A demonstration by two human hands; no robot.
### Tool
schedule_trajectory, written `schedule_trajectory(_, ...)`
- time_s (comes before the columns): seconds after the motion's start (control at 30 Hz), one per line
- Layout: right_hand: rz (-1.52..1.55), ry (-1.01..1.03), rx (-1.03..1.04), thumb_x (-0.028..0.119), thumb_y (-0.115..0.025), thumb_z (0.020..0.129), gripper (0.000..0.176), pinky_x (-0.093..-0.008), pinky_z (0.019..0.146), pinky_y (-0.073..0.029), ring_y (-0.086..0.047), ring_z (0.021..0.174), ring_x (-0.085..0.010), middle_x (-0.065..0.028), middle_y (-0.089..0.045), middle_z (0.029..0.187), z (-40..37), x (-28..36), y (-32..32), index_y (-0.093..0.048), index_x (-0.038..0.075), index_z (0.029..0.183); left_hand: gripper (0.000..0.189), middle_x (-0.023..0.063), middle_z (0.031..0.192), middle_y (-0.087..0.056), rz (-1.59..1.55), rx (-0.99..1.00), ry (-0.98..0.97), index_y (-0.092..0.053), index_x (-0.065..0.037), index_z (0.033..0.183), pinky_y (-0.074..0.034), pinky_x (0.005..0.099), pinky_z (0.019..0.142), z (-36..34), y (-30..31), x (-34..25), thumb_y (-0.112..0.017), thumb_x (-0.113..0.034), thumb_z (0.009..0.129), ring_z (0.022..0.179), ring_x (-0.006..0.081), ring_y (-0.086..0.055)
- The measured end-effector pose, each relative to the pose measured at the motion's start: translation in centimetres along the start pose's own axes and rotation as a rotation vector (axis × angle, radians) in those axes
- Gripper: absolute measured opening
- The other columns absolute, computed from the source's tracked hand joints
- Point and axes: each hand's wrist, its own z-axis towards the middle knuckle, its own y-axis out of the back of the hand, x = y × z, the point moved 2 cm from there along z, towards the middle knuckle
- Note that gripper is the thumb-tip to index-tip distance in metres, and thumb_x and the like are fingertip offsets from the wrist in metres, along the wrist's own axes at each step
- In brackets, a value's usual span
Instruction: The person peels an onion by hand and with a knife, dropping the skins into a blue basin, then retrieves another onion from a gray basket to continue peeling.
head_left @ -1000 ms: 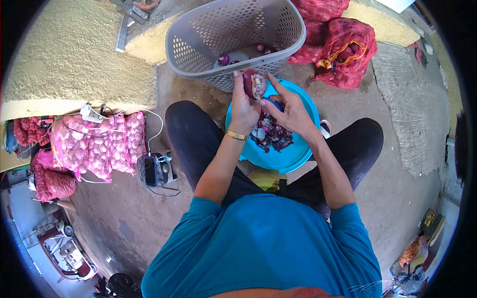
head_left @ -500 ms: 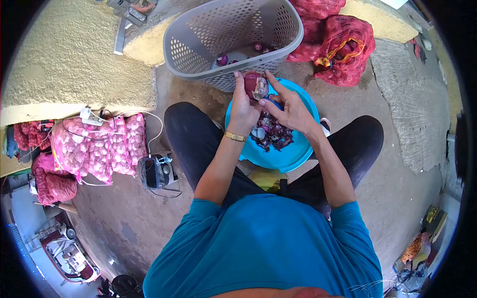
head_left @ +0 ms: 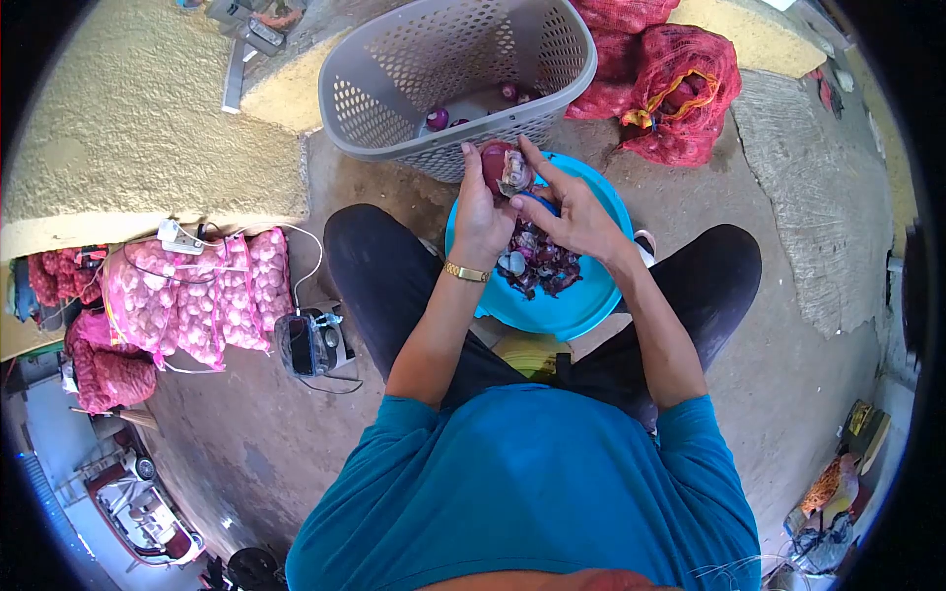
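The left hand point(head_left: 483, 219) is curled around a red onion point(head_left: 506, 168), cradling it from the side, with the thumb up along its skin. The right hand point(head_left: 583, 222) is bent in toward it from the other side, its fingers closed around a blue-handled tool point(head_left: 538, 206), whose working end cannot be made out; the tips of its forefinger and thumb are at or just beside the onion, whose surface facing the right hand is pale and ragged. Both hands are raised over the near side of the grey basket point(head_left: 457, 137) and the far part of a round bright-blue tub point(head_left: 592, 305). In the tub is a heap of dark purple onion skins point(head_left: 552, 267), with a pale rounded piece point(head_left: 512, 262) at the heap's left edge. The basket, with perforated sides, stands just beyond the tub and has a few purple onions point(head_left: 438, 119) on its bottom. To the right of the basket are red mesh sacks point(head_left: 680, 135), one with its mouth open and onions showing inside. The person's knees, in dark trousers point(head_left: 379, 281), are spread on either side of the tub. Farther left, pink net sacks point(head_left: 197, 295) full of pale bulbs lean by a low wall point(head_left: 148, 138), with a white power strip point(head_left: 180, 236) at their top, and a phone-like device point(head_left: 302, 343) lies on the concrete floor point(head_left: 266, 414) near them.
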Motion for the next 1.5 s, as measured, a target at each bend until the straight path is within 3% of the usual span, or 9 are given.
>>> schedule_trajectory(0.17,-0.043,-0.065,0.051,0.018,-0.068,0.087,0.076,-0.0264,0.058,-0.040,-0.040,0.064,-0.0089,-0.0050,-0.057,0.080,0.1,0.4,0.3,-0.025,0.005,0.149,0.046,0.0059,0.104,-0.061,-0.006,-0.021,-0.048,-0.053,-0.010,0.116,-0.053,0.0341,0.084,-0.3,-0.9,-0.2,-0.036,-0.050,0.100,0.096,0.0166,-0.060)
schedule_trajectory(0.27,0.045,0.017,0.002,0.017,-0.067,0.087,0.076,-0.0261,0.058,-0.040,-0.039,0.064,-0.0081,-0.0030,-0.053,0.076,0.0,0.6,0.1,-0.025,0.004,0.149,0.045,0.0056,0.105,-0.060,0.039,0.043,-0.078,-0.053,-0.011,0.116,-0.053,0.0335,0.083,-0.4,-0.8,-0.4,-0.035,-0.049,0.100,0.096,0.0165,-0.060)
schedule_trajectory(0.43,-0.047,-0.140,0.108,0.016,-0.066,0.088,0.075,-0.0251,0.059,-0.040,-0.041,0.063,-0.0071,-0.0033,-0.056,0.081,-0.1,1.6,0.6,-0.025,0.003,0.149,0.048,0.0066,0.116,-0.059,-0.060,0.021,-0.027,-0.054,-0.008,0.121,-0.052,0.0376,0.089,0.2,0.3,-0.1,-0.037,-0.048,0.100,0.103,0.0190,-0.058)
schedule_trajectory(0.57,-0.028,-0.071,0.066,0.017,-0.066,0.088,0.074,-0.0245,0.059,-0.040,-0.041,0.062,-0.0072,-0.0033,-0.055,0.075,0.0,1.5,0.1,-0.026,0.003,0.149,0.049,0.0076,0.116,-0.059,-0.072,0.006,-0.016,-0.053,-0.008,0.122,-0.051,0.0389,0.090,0.3,0.6,0.2,-0.036,-0.049,0.100,0.103,0.0206,-0.058)
schedule_trajectory(0.63,-0.011,-0.111,0.047,0.010,-0.063,0.089,0.072,-0.0205,0.057,-0.030,-0.031,0.063,-0.0055,0.0043,-0.039,0.070,-0.2,1.5,-0.1,-0.024,0.004,0.150,0.051,0.0087,0.118,-0.058,-0.119,-0.017,0.002,-0.051,-0.008,0.125,-0.050,0.0406,0.091,0.3,0.6,0.3,-0.036,-0.049,0.100,0.104,0.0223,-0.057)
schedule_trajectory(0.67,-0.010,-0.111,0.046,0.010,-0.063,0.089,0.072,-0.0205,0.057,-0.030,-0.031,0.063,-0.0055,0.0043,-0.039,0.070,-0.2,1.5,-0.1,-0.024,0.004,0.150,0.051,0.0087,0.118,-0.058,-0.118,-0.016,0.003,-0.051,-0.008,0.125,-0.050,0.0406,0.091,0.3,0.5,0.4,-0.036,-0.049,0.100,0.104,0.0223,-0.057)
schedule_trajectory(0.73,-0.007,-0.085,0.029,0.019,-0.067,0.087,0.073,-0.0240,0.055,-0.040,-0.042,0.060,-0.0075,-0.0058,-0.056,0.072,-0.3,1.7,-0.1,-0.029,0.000,0.147,0.053,0.0095,0.120,-0.057,-0.161,-0.039,0.021,-0.050,-0.007,0.127,-0.049,0.0404,0.093,0.0,0.0,0.2,-0.035,-0.050,0.099,0.106,0.0233,-0.056)
schedule_trajectory(0.83,-0.021,-0.070,0.002,0.022,-0.068,0.087,0.075,-0.0247,0.052,-0.040,-0.044,0.059,-0.0074,-0.0074,-0.060,0.074,-0.2,1.0,-0.2,-0.029,-0.002,0.146,0.055,0.0072,0.116,-0.059,-0.149,-0.062,-0.012,-0.052,-0.008,0.123,-0.048,0.0373,0.093,-0.1,-0.6,0.0,-0.038,-0.055,0.097,0.105,0.0205,-0.057)
schedule_trajectory(1.5,-0.037,-0.066,-0.029,0.021,-0.068,0.086,0.073,-0.0274,0.057,-0.045,-0.047,0.060,-0.0099,-0.0140,-0.066,0.094,0.3,1.1,-0.5,-0.032,-0.002,0.145,0.049,0.0072,0.110,-0.061,-0.078,-0.047,-0.083,-0.053,-0.008,0.119,-0.050,0.0354,0.088,0.4,0.3,0.7,-0.035,-0.049,0.101,0.099,0.0193,-0.058)
